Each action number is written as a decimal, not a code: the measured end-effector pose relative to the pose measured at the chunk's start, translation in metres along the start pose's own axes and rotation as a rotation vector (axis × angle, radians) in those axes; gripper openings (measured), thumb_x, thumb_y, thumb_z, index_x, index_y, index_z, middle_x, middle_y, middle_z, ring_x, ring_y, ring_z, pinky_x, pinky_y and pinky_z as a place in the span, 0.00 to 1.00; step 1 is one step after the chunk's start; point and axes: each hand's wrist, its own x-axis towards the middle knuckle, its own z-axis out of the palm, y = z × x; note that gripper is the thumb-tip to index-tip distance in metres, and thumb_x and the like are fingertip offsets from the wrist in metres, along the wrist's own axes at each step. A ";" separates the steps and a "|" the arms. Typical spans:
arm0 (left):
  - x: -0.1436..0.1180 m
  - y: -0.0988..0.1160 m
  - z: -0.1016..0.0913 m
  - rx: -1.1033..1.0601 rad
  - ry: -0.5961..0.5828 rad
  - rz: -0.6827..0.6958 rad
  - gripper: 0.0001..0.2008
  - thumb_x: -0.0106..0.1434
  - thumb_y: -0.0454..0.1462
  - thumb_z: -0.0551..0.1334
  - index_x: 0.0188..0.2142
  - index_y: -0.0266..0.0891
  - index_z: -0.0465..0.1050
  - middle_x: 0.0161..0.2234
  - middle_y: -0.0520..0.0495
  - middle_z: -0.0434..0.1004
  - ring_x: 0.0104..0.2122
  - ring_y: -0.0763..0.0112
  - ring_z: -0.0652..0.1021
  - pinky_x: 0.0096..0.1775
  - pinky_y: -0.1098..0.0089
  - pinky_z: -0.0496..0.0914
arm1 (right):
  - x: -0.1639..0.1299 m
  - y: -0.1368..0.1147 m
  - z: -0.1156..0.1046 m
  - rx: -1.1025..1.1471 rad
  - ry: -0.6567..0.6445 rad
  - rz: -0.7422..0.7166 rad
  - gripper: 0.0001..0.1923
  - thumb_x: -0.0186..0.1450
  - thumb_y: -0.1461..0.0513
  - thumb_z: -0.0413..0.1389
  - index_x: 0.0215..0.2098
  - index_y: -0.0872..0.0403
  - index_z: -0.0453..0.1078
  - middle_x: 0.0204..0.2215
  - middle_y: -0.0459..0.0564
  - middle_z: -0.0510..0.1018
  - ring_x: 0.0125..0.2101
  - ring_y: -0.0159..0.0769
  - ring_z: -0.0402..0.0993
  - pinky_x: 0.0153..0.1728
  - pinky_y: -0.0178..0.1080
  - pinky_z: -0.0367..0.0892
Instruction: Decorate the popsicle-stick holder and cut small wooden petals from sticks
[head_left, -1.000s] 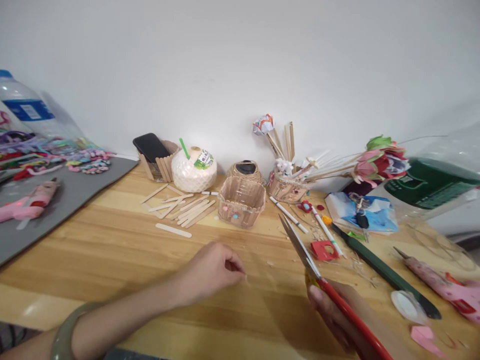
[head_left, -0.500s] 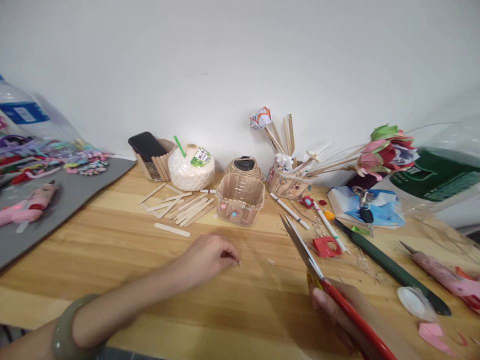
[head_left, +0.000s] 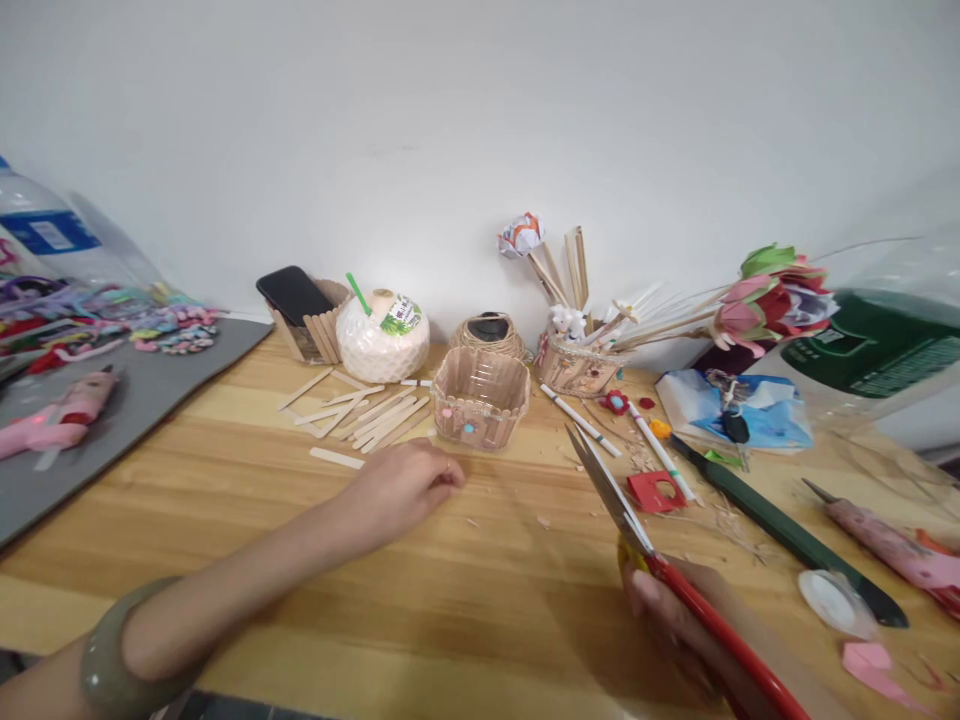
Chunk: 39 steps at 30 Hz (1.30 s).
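My left hand (head_left: 409,492) hovers low over the wooden table, its fingers curled together; whatever they hold, if anything, is hidden. Just beyond it stands a small craft-stick basket (head_left: 484,400) with flower decorations. A single craft stick (head_left: 334,458) lies partly behind that hand, near a pile of craft sticks (head_left: 379,418). On the right, my right hand (head_left: 675,610) is closed around red-handled scissors (head_left: 622,505). Their blades point up and away, close together. A red paper piece (head_left: 657,491) with a cut-out hole lies right of the blades.
At the back are a phone (head_left: 296,295) in a stick holder, a white coconut (head_left: 384,338), a twine roll (head_left: 489,335) and a decorated basket (head_left: 577,365) with paper flowers. A green-handled tool (head_left: 780,525) and a glue gun (head_left: 885,545) lie right; another glue gun (head_left: 71,410) lies left.
My left hand has drawn up and left, now overlapping the single craft stick. A tiny scrap shows on the table near where its fingertips were. The scissors stay nearly still in my right hand.
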 end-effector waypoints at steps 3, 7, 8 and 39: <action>0.003 0.006 0.002 -0.051 0.063 0.075 0.11 0.62 0.32 0.55 0.37 0.39 0.77 0.37 0.45 0.80 0.37 0.63 0.77 0.39 0.67 0.67 | 0.001 0.002 -0.001 0.034 0.004 0.000 0.33 0.49 0.31 0.47 0.18 0.50 0.54 0.09 0.37 0.55 0.11 0.25 0.50 0.13 0.32 0.46; 0.009 0.023 0.021 0.010 0.049 0.356 0.14 0.65 0.31 0.52 0.40 0.39 0.76 0.37 0.44 0.79 0.39 0.64 0.74 0.41 0.67 0.66 | 0.000 0.002 -0.001 0.040 -0.021 0.031 0.34 0.47 0.30 0.47 0.19 0.51 0.54 0.10 0.37 0.55 0.11 0.25 0.50 0.14 0.31 0.46; 0.012 0.027 0.027 0.029 0.044 0.376 0.14 0.65 0.31 0.51 0.40 0.39 0.76 0.36 0.44 0.78 0.39 0.63 0.74 0.41 0.66 0.66 | -0.001 0.001 -0.001 0.037 -0.025 0.032 0.34 0.47 0.30 0.46 0.19 0.51 0.54 0.10 0.37 0.55 0.11 0.25 0.50 0.14 0.31 0.46; 0.032 0.064 0.028 -0.941 -0.092 -0.067 0.07 0.54 0.37 0.63 0.30 0.36 0.67 0.30 0.49 0.75 0.29 0.72 0.75 0.30 0.72 0.69 | -0.006 -0.006 0.001 0.054 0.097 -0.042 0.14 0.55 0.52 0.56 0.23 0.52 0.59 0.16 0.38 0.59 0.17 0.28 0.54 0.19 0.32 0.52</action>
